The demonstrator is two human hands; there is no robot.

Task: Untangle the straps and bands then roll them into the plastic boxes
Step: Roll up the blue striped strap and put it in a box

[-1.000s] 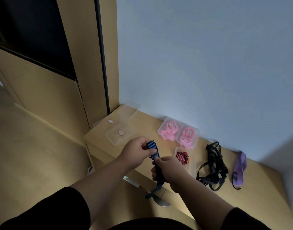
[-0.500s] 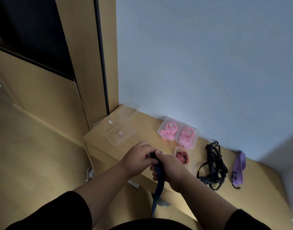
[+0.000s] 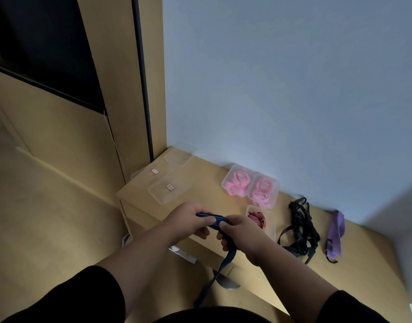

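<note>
A blue striped strap (image 3: 213,219) is stretched between my two hands in front of the wooden table (image 3: 209,169). My left hand (image 3: 188,220) pinches one end of it; my right hand (image 3: 241,231) grips it a little further along. The rest of the strap hangs down from my right hand over the table's front edge. An open plastic box (image 3: 271,226) holding a red and black band (image 3: 257,219) lies just behind my right hand. Two closed boxes hold pink bands (image 3: 237,183) (image 3: 262,190).
A tangle of black straps (image 3: 301,227) and a purple band (image 3: 335,234) lie on the table to the right. Clear lids and boxes (image 3: 170,187) sit at the table's left corner. A white wall rises behind; a wooden door frame (image 3: 121,89) stands left.
The strap's end went from upright between my hands to lying flat between them. My hands dropped slightly and closed together, then drew apart sideways.
</note>
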